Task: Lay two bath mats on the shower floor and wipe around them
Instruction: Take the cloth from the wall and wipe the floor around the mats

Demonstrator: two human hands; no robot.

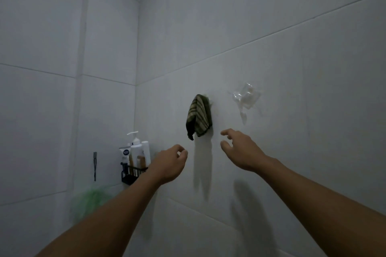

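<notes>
A dark green striped cloth (198,117) hangs from a hook on the white tiled wall in front of me. My left hand (170,162) is raised just below and left of it, fingers loosely curled, holding nothing. My right hand (240,149) reaches up just below and right of the cloth, fingers spread and relaxed, not touching it. No bath mats and no shower floor are in view.
A clear plastic holder (245,97) is stuck to the wall right of the cloth. In the corner, a black wire caddy (131,174) carries several white bottles (137,150). A green mesh sponge (92,199) hangs below it, and a dark clip (95,166) hangs on the left wall.
</notes>
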